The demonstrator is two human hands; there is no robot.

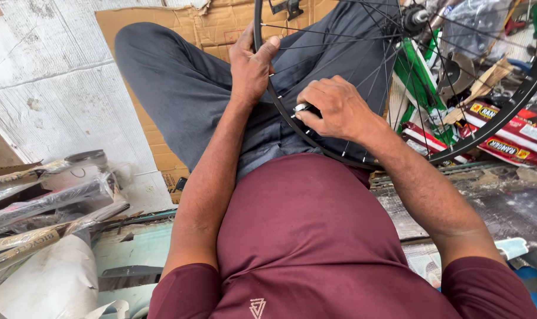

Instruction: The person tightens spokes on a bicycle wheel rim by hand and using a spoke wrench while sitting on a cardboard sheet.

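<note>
Corrugated cardboard backs a black spoked wheel rim (398,160); left hand (251,65) clasps it, right hand (336,109) pinches a small metal tool (302,108).

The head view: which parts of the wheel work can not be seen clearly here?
- Small silver tool: mostly covered by the right hand; its kind is unclear.
- Bicycle wheel: the top is cut off by the picture's upper edge.
- Left hand: its fingertips are hidden behind the rim.
</note>
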